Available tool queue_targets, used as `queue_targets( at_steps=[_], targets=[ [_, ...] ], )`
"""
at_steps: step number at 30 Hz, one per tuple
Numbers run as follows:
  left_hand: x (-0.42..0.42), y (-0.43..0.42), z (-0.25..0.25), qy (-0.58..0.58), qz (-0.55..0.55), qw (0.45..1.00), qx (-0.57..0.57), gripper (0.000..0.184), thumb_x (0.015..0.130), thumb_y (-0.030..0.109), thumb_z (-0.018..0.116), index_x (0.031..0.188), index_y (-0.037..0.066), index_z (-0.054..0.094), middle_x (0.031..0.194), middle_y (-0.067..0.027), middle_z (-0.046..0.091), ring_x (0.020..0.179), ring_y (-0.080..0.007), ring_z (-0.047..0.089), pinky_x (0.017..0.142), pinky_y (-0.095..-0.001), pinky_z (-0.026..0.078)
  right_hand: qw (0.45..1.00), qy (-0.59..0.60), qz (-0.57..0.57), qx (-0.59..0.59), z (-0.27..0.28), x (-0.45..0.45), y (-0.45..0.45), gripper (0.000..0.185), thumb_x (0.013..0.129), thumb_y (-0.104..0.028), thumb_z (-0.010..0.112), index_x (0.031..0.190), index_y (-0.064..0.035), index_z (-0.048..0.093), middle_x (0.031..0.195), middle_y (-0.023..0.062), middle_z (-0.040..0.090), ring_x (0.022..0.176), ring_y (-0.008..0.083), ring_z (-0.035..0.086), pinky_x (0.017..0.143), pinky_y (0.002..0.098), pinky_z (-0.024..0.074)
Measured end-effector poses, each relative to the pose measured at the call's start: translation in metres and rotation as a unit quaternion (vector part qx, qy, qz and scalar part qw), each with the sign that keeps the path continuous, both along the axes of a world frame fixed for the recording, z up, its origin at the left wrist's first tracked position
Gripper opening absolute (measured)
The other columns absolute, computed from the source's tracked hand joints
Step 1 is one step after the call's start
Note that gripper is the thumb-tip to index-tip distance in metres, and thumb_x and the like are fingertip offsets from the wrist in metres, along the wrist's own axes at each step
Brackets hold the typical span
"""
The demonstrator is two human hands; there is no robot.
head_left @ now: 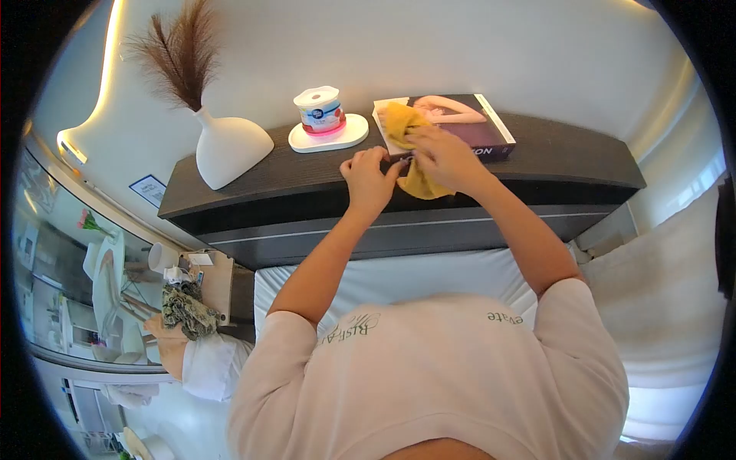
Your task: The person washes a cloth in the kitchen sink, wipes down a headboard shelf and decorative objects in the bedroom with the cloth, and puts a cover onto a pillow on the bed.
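Yellow cloth point(422, 184) bunched in right hand point(445, 157), grip curled, touching book point(469, 126).

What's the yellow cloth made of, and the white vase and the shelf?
Cloth: soft fabric, maybe microfibre, since it bunches into folds. Vase: perhaps ceramic or plaster, matte, with no sharp shine. Shelf: dark wood or wood-look laminate; fine grain lines show.

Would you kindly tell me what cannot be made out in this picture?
All in the head view:
Book: part of its spine title, hidden by the yellow cloth and right hand.
Yellow cloth: its middle, covered by the right hand.
Canister: fine print, too small.
Blue-edged sign: wording, too small.
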State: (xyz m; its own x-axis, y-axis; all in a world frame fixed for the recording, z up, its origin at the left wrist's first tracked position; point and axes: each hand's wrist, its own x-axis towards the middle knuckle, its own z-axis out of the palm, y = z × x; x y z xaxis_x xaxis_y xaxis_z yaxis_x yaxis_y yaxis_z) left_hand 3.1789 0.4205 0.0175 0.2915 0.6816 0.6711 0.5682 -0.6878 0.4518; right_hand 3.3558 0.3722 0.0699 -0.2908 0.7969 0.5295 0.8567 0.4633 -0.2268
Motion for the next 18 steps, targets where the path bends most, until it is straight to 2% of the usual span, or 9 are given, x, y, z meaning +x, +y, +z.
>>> queue_targets(
  at_steps=[4, 6, 8, 11, 13, 15, 16, 17, 18],
  targets=[
    [0.001, 0.000, 0.002, -0.001, -0.004, 1.000, 0.000, 0.023, 0.081, 0.030, 0.065, 0.084, 0.009, 0.060, 0.079, -0.0032, 0.061, 0.084, -0.0216, 0.056, 0.081, -0.0386, 0.030, 0.980, 0.031, -0.178, 0.077, -0.011, 0.076, -0.021, 0.026, 0.087, -0.018, 0.048, 0.100, -0.0004, 0.062, 0.106, 0.0183, 0.060, 0.105, 0.0337, 0.053, 0.092, 0.0419, 0.0408],
    [0.001, 0.002, 0.004, -0.002, -0.009, 1.000, -0.022, 0.022, 0.081, 0.030, 0.064, 0.085, 0.009, 0.060, 0.078, -0.0038, 0.061, 0.082, -0.0219, 0.056, 0.082, -0.0386, 0.030, 0.958, -0.007, -0.281, 0.052, -0.020, 0.131, -0.023, 0.028, 0.089, -0.021, 0.045, 0.098, -0.0007, 0.062, 0.102, 0.0200, 0.061, 0.101, 0.0357, 0.055, 0.088, 0.0441, 0.0426],
    [-0.001, 0.003, 0.004, 0.001, -0.012, 0.999, -0.047, 0.021, 0.082, 0.029, 0.063, 0.085, 0.009, 0.060, 0.078, -0.0044, 0.061, 0.081, -0.0220, 0.057, 0.084, -0.0389, 0.030, 0.918, 0.060, -0.387, -0.058, -0.025, 0.177, -0.022, 0.030, 0.090, -0.023, 0.042, 0.098, -0.0012, 0.062, 0.102, 0.0206, 0.060, 0.098, 0.0368, 0.056, 0.083, 0.0463, 0.0436],
    [-0.001, 0.010, 0.002, 0.006, -0.019, 0.998, -0.067, 0.018, 0.083, 0.026, 0.062, 0.086, 0.009, 0.060, 0.079, -0.0060, 0.062, 0.082, -0.0232, 0.058, 0.086, -0.0407, 0.030, 0.890, 0.130, -0.430, 0.082, -0.013, 0.197, -0.023, 0.031, 0.090, -0.023, 0.041, 0.096, -0.0020, 0.063, 0.102, 0.0198, 0.061, 0.094, 0.0360, 0.057, 0.081, 0.0463, 0.0446],
    [0.002, 0.014, 0.002, 0.006, -0.023, 0.998, -0.050, 0.016, 0.084, 0.024, 0.060, 0.086, 0.008, 0.059, 0.079, -0.0080, 0.062, 0.083, -0.0257, 0.058, 0.084, -0.0429, 0.031, 0.904, 0.204, -0.337, 0.165, 0.029, 0.155, -0.024, 0.028, 0.088, -0.021, 0.043, 0.094, -0.0025, 0.063, 0.100, 0.0190, 0.062, 0.094, 0.0338, 0.058, 0.081, 0.0453, 0.0449],
    [0.006, 0.018, 0.006, 0.009, -0.029, 0.996, -0.083, 0.016, 0.084, 0.024, 0.059, 0.086, 0.008, 0.059, 0.079, -0.0088, 0.063, 0.083, -0.0263, 0.059, 0.084, -0.0425, 0.032, 0.934, 0.120, -0.270, 0.199, 0.046, 0.112, -0.008, 0.028, 0.087, -0.021, 0.044, 0.097, -0.0035, 0.064, 0.098, 0.0180, 0.063, 0.093, 0.0328, 0.060, 0.081, 0.0427, 0.0456],
    [0.008, 0.020, 0.008, 0.012, -0.033, 0.994, -0.099, 0.016, 0.085, 0.024, 0.059, 0.087, 0.008, 0.059, 0.079, -0.0092, 0.063, 0.083, -0.0265, 0.059, 0.083, -0.0423, 0.032, 0.953, 0.124, -0.274, 0.036, 0.059, 0.085, -0.004, 0.029, 0.085, -0.020, 0.046, 0.103, -0.0048, 0.063, 0.103, 0.0169, 0.062, 0.098, 0.0319, 0.058, 0.086, 0.0399, 0.0452],
    [0.010, 0.019, 0.009, 0.019, -0.027, 0.995, -0.095, 0.016, 0.085, 0.024, 0.059, 0.087, 0.008, 0.059, 0.079, -0.0093, 0.063, 0.083, -0.0267, 0.059, 0.083, -0.0421, 0.032, 0.978, 0.067, -0.184, 0.070, 0.044, 0.073, 0.015, 0.028, 0.082, -0.020, 0.050, 0.100, -0.0049, 0.065, 0.103, 0.0150, 0.063, 0.098, 0.0291, 0.059, 0.085, 0.0399, 0.0457],
    [0.011, 0.019, 0.009, 0.026, -0.020, 0.995, -0.092, 0.015, 0.085, 0.023, 0.058, 0.087, 0.008, 0.059, 0.078, -0.0094, 0.063, 0.082, -0.0269, 0.059, 0.083, -0.0419, 0.032, 0.985, 0.020, -0.134, 0.105, -0.003, 0.068, 0.057, 0.027, 0.080, -0.021, 0.051, 0.097, -0.0045, 0.065, 0.101, 0.0140, 0.064, 0.098, 0.0281, 0.060, 0.084, 0.0410, 0.0462]
  ],
)
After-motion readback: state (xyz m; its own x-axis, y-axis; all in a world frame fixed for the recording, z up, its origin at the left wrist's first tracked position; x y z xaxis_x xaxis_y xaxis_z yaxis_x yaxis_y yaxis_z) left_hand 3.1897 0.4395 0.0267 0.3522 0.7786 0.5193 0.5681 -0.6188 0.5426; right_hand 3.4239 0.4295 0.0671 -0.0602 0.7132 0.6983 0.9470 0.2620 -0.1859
